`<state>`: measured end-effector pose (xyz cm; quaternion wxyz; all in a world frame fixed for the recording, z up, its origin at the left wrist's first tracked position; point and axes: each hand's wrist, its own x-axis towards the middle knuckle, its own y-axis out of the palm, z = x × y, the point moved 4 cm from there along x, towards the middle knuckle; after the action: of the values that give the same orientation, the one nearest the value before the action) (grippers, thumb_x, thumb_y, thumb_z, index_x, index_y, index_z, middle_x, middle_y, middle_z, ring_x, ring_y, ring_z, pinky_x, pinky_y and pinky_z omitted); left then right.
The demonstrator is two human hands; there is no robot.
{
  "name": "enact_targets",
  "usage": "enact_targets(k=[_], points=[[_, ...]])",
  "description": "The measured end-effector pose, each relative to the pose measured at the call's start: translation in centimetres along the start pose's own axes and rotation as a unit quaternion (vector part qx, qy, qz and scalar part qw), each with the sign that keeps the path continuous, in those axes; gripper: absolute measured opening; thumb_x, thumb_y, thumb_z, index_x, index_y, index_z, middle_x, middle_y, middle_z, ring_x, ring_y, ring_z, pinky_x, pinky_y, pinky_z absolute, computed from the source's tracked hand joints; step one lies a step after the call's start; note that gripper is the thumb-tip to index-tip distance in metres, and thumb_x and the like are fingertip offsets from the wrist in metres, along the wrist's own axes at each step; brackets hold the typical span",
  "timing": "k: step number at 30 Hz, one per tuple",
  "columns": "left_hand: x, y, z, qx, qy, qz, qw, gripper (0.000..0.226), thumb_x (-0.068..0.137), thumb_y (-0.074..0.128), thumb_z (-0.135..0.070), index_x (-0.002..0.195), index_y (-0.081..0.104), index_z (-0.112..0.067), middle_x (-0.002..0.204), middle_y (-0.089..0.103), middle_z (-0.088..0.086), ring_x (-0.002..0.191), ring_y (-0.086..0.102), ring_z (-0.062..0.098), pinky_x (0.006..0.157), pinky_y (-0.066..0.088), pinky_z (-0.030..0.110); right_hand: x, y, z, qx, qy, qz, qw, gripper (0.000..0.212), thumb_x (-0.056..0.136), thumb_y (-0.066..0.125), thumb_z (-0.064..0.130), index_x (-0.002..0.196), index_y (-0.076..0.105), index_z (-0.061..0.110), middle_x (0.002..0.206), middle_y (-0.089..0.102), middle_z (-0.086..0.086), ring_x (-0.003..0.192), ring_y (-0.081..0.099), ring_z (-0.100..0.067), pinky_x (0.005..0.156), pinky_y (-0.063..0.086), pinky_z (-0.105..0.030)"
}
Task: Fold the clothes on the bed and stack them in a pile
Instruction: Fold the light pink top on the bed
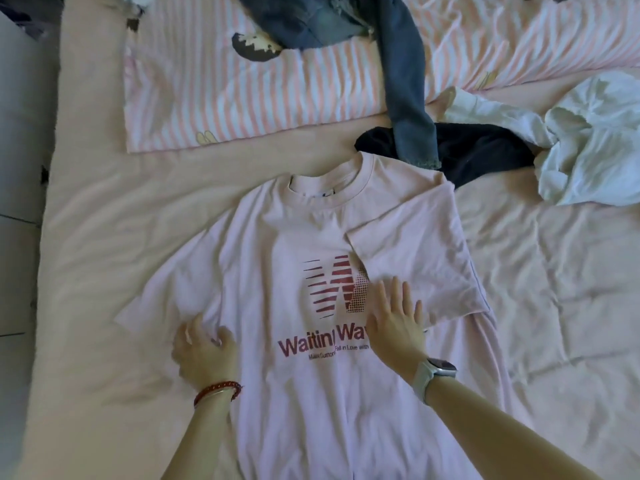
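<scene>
A pale pink T-shirt [277, 237] with a dark red print lies face up on the bed, its collar away from me. Its right sleeve [415, 251] is folded inward over the chest. My right hand [394, 317] rests flat with fingers spread at the sleeve's lower edge, covering part of the print. My left hand [204, 348] has its fingers curled, pinching the fabric by the left sleeve. Blue jeans [405, 84], a dark garment [485, 150] and a crumpled white garment [595, 140] lie unfolded beyond the shirt.
The bed has a pink sheet [554, 289], with a pink-and-white striped cover [242, 91] at the far side. The bed's left edge [45, 237] drops to a grey floor.
</scene>
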<state>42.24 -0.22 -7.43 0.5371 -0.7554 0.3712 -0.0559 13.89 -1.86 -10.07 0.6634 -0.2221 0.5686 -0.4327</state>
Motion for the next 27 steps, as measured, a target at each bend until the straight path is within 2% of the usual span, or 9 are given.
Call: enact_targets(k=[3,6,10,12,15,17,21,24,27], points=[[0.7,-2.1,3.3,-0.015,-0.072,-0.052,0.996,0.06,0.088,0.058,-0.021,0.141,0.034,-0.01,0.151,0.021,0.017,0.137,0.02,0.036,0.104,0.024,0.054,-0.7,1.3,4.2,0.018,-0.052,0.028,0.998,0.059,0.098,0.029,0.03,0.149,0.0,0.022,0.157,-0.01,-0.005,0.143,-0.014,-0.025,0.115,-0.003,-0.045],[3.7,-3.3,7.6,-0.063,-0.217,-0.005,0.974,0.075,0.089,0.057,-0.036,0.145,0.02,-0.003,0.149,0.025,0.021,0.136,0.026,0.037,0.105,0.027,0.049,-1.3,2.7,8.0,0.01,-0.089,0.038,0.995,0.055,0.098,0.029,0.026,0.149,0.01,0.022,0.158,-0.006,-0.003,0.144,-0.01,-0.024,0.116,-0.001,-0.044],[7.7,-2.6,10.7,-0.24,-0.291,0.116,0.919,0.064,0.09,0.054,-0.042,0.12,0.046,0.014,0.125,0.053,0.03,0.112,0.053,0.044,0.095,0.045,0.049,-2.0,4.6,11.5,0.004,-0.096,0.056,0.994,0.052,0.097,0.032,0.026,0.147,0.017,0.023,0.158,-0.002,-0.001,0.144,-0.008,-0.027,0.116,0.001,-0.044],[8.5,-2.7,10.4,-0.301,-0.285,0.129,0.901,0.048,0.09,0.056,-0.035,0.117,0.054,0.004,0.112,0.061,0.018,0.102,0.059,0.036,0.079,0.049,0.032,-2.2,5.4,12.2,-0.007,-0.076,0.064,0.995,0.052,0.097,0.032,0.026,0.147,0.017,0.024,0.157,-0.004,-0.002,0.143,-0.01,-0.029,0.115,0.002,-0.045],[9.4,-4.1,9.2,-0.28,-0.183,0.039,0.942,0.038,0.094,0.049,-0.02,0.127,0.049,0.0,0.117,0.059,0.015,0.105,0.057,0.032,0.075,0.044,0.019,-2.4,5.6,12.8,-0.007,-0.055,0.066,0.996,0.053,0.097,0.033,0.024,0.147,0.017,0.023,0.157,-0.003,-0.002,0.144,-0.009,-0.028,0.116,0.003,-0.045],[10.1,-6.5,8.2,-0.214,-0.068,-0.041,0.974,0.042,0.097,0.043,-0.017,0.137,0.039,-0.004,0.132,0.052,0.016,0.117,0.051,0.033,0.089,0.039,0.028,-2.5,5.3,13.0,0.007,-0.051,0.061,0.997,0.052,0.096,0.035,0.022,0.146,0.02,0.021,0.157,0.002,-0.001,0.144,-0.005,-0.024,0.117,0.007,-0.044],[12.0,-10.5,6.3,-0.068,0.083,-0.103,0.989,0.04,0.098,0.041,-0.018,0.135,0.04,-0.003,0.108,0.062,0.026,0.094,0.057,0.045,0.071,0.04,0.039,-3.1,4.9,13.6,0.017,-0.086,0.054,0.995,0.051,0.096,0.039,0.021,0.144,0.025,0.019,0.154,0.017,0.0,0.142,0.011,-0.019,0.115,0.014,-0.037],[11.1,-11.4,2.7,-0.098,0.165,-0.091,0.977,0.033,0.096,0.044,-0.012,0.128,0.047,-0.003,0.115,0.061,0.019,0.096,0.058,0.04,0.07,0.037,0.032,-2.6,4.1,14.1,0.139,-0.042,0.063,0.987,0.043,0.097,0.038,0.018,0.14,0.038,0.016,0.145,0.039,-0.008,0.127,0.039,-0.019,0.104,0.031,-0.033],[6.0,-8.6,-3.1,-0.156,0.345,0.099,0.92,0.04,0.093,0.047,-0.007,0.133,0.044,-0.007,0.12,0.052,0.007,0.102,0.052,0.023,0.082,0.039,0.017,-1.7,2.2,13.3,0.399,0.108,0.039,0.91,0.036,0.098,0.038,0.022,0.131,0.05,0.015,0.125,0.059,-0.009,0.111,0.055,-0.022,0.094,0.039,-0.035]])
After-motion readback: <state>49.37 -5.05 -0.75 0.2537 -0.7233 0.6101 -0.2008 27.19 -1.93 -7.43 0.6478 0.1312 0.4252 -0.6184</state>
